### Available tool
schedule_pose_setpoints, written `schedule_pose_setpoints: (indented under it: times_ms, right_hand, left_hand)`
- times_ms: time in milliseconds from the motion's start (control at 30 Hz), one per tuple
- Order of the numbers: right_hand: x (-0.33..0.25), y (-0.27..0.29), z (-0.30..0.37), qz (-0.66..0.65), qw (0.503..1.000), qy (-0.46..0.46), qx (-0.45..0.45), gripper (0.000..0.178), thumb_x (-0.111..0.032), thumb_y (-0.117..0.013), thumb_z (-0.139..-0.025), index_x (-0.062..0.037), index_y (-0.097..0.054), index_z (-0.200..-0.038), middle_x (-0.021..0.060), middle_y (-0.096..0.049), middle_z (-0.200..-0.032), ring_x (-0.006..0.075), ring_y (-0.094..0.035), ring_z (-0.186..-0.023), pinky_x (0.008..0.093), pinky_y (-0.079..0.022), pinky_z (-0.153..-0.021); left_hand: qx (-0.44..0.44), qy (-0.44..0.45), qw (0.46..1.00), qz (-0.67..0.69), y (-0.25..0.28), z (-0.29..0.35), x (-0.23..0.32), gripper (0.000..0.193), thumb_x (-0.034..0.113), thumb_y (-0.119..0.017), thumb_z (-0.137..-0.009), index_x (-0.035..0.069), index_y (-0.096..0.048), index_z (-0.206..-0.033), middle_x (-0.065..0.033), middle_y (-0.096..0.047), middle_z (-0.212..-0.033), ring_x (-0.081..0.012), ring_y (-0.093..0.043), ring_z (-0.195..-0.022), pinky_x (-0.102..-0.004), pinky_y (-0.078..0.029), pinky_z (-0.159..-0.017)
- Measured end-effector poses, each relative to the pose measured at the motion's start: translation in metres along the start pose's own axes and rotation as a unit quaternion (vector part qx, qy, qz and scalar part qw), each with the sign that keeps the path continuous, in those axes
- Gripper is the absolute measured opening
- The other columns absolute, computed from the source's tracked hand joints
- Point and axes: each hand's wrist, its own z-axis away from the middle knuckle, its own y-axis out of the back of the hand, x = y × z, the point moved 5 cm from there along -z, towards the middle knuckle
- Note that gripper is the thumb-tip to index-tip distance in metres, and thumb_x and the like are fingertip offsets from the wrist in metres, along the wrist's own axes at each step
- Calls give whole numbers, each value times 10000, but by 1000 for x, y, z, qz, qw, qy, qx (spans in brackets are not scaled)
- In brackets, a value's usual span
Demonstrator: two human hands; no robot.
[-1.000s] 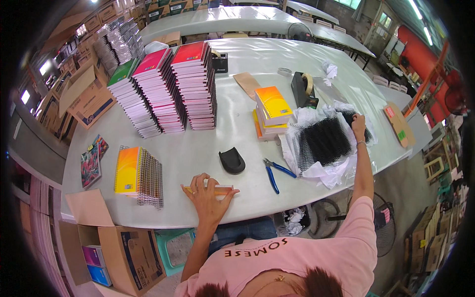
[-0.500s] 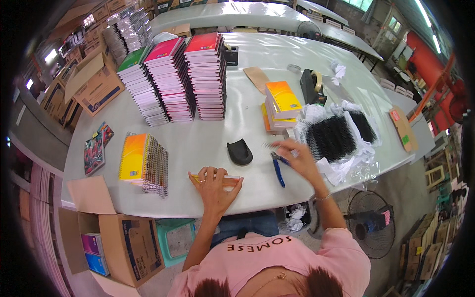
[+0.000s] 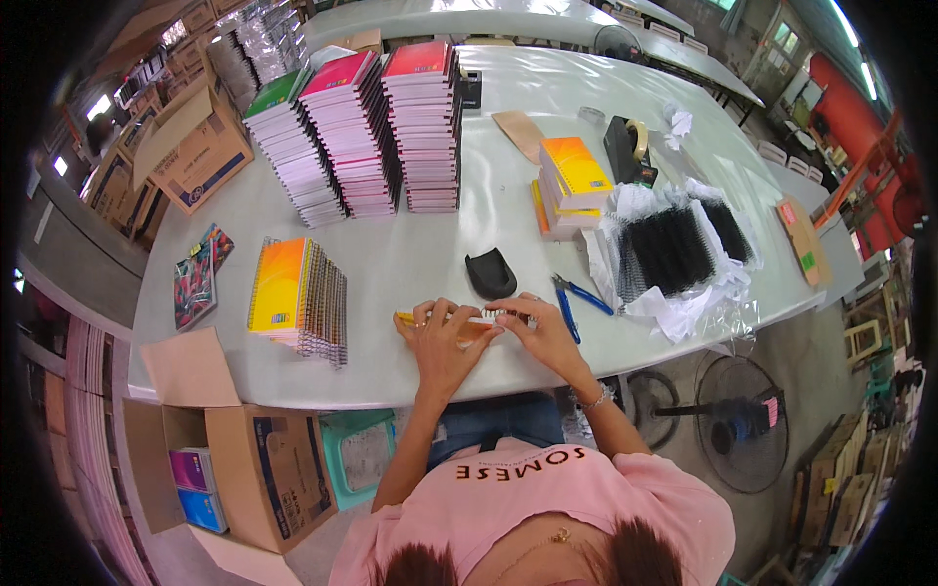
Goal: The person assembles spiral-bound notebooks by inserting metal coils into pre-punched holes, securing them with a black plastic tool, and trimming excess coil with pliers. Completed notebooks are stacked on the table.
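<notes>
Near the table's front edge, my left hand (image 3: 445, 354) is closed around a small yellow notebook (image 3: 404, 320), its page edge facing up. My right hand (image 3: 549, 342) pinches a dark spiral binding coil (image 3: 500, 314) against the right part of that edge. Fingers hide much of both things, so how far the coil sits in the holes cannot be seen. Just beyond the hands lies a black curved holder (image 3: 490, 274). Blue-handled cutting pliers (image 3: 569, 311) rest open to the right of my right hand.
Black coils (image 3: 669, 252) lie on white paper at right, beside yellow notebooks (image 3: 576, 176) and a tape dispenser (image 3: 623, 151). Bound yellow notebooks (image 3: 283, 293) stand at left, with tall notebook stacks (image 3: 425, 137) behind. An open carton (image 3: 278, 479) sits below the table's left front.
My right hand has moved left with the coil, from above the pliers to the notebook's edge. The left hand still holds the notebook. The whole view has shifted slightly.
</notes>
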Motion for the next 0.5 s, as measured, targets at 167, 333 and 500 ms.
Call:
schedule_pose_setpoints:
  times_ms: [167, 333, 500]
  right_hand:
    - [2, 3, 3, -15, 999, 27, 39, 233, -120, -654, -932, -47, -714, -1145, 104, -706, -987, 177, -608, -868, 290, -463, -790]
    - [-7, 6, 4, -35, 999, 4, 39, 221, -114, -675, -915, -52, -724, -1121, 80, -701, -982, 156, -601, -861, 287, -460, -799]
    - [-5, 5, 5, -33, 999, -4, 41, 217, -96, -702, -893, -51, -730, -1104, 66, -674, -937, 147, -590, -872, 281, -451, -820]
  left_hand:
    - [-36, 8, 999, 20, 0, 0, -6, 246, 384, -783, -771, 258, -744, -978, 29, -579, -969, -232, -487, -1120, -618, -216, -1017]
    - [-46, 1, 999, 26, 4, -2, -4, 220, 390, -744, -830, 255, -748, -1004, 30, -580, -990, -227, -476, -1120, -596, -196, -1015]
    - [-69, 18, 997, 38, 4, -3, -6, 245, 385, -744, -826, 248, -763, -1028, 26, -589, -1003, -229, -462, -1146, -579, -161, -1035]
